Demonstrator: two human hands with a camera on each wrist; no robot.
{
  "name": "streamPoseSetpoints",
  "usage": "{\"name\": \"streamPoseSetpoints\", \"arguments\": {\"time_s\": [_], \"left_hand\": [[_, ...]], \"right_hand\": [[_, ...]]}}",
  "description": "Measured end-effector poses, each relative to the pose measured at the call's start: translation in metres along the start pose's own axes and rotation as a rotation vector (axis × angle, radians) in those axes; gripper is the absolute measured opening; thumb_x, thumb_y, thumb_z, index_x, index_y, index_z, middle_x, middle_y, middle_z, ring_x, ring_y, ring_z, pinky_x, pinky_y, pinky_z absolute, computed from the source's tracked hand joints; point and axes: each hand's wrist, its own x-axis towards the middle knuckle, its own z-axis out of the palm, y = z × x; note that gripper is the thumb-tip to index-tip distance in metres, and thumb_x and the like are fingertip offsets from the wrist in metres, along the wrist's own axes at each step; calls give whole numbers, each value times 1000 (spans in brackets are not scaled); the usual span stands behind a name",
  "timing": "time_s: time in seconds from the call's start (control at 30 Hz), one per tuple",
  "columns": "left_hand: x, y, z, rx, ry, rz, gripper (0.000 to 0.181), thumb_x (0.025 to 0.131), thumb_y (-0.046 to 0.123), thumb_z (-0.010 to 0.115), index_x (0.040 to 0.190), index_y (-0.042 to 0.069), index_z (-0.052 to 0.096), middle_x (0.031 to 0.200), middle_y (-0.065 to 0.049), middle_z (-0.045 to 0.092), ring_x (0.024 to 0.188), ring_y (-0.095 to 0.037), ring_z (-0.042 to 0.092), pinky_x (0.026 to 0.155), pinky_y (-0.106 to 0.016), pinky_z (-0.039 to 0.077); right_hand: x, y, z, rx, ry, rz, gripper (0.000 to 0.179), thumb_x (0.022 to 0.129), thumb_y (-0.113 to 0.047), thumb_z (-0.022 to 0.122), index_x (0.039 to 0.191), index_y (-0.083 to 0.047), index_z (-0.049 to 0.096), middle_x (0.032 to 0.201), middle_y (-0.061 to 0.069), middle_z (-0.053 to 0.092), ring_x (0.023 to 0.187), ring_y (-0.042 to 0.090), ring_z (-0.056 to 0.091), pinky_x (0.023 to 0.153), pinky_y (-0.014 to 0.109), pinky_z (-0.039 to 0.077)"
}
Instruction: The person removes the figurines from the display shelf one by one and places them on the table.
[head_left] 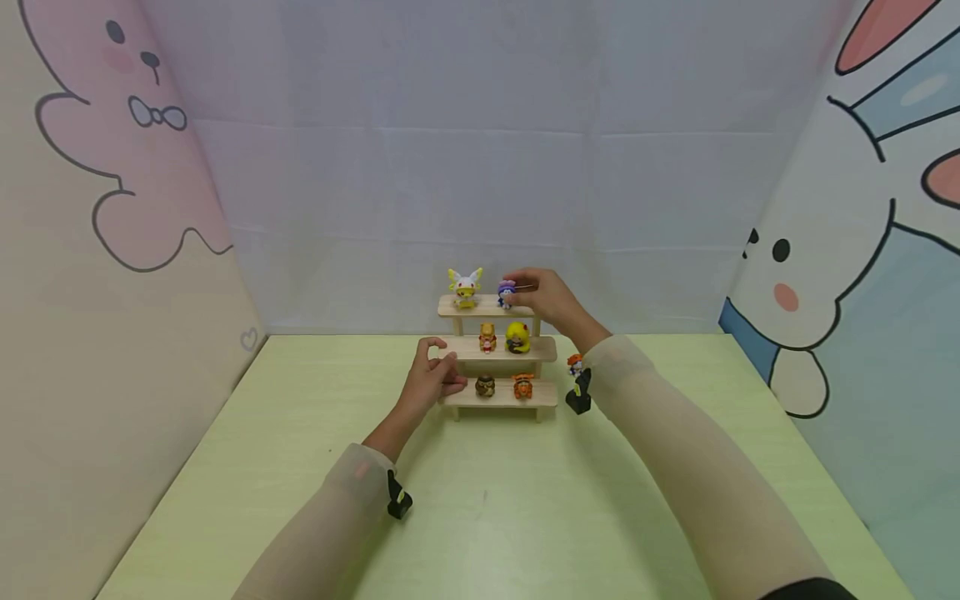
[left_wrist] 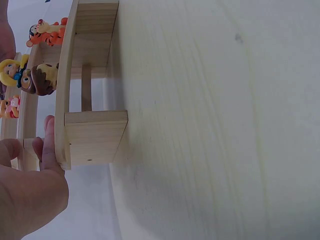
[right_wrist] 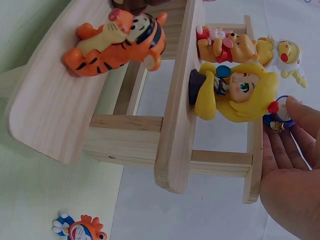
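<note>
A three-tier wooden display shelf [head_left: 495, 348] carries small figurines. At its top right, my right hand [head_left: 553, 298] pinches a figurine in blue and white with a purple top [head_left: 506, 292] between thumb and fingers. Beside it stands a figurine with a white eared hood and yellow body [head_left: 466, 290]. My left hand [head_left: 429, 382] is at the shelf's left end, its fingers [left_wrist: 48, 145] against the lowest board. The middle tier holds a bear figurine [right_wrist: 242, 47] and a yellow-haired girl figurine [right_wrist: 240, 92]. On the lowest are an owl figurine [left_wrist: 44, 79] and a tiger figurine [right_wrist: 120, 47].
A figurine with an orange hood [right_wrist: 85, 229] is on the pale table [head_left: 480, 517] right of the shelf, partly hidden by the right wrist camera in the head view. Behind the shelf hangs a pale cloth backdrop [head_left: 480, 183]; printed side walls flank the table.
</note>
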Motion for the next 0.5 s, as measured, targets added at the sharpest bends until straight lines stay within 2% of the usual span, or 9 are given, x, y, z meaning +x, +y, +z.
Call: {"name": "streamPoseSetpoints", "arguments": {"time_s": [0.2,0.5], "left_hand": [[0,-1,0,-2,-3,-1,30,110,19,53,134,11,37,88,-13,62,75,-20,73,79,-41,66],[-2,2,1,12,-2,-1,36,111,20,52,139,8,34,97,-25,63,76,-20,73,74,-34,66]], "right_hand": [[-2,1,-1,-15,7,-18,44,100,-17,72,142,-8,60,137,12,62,126,31,59,109,50,51],[-5,2,-6,6,15,-34,45,99,-17,73,141,-7,61,135,14,64,125,32,60,108,48,51]]}}
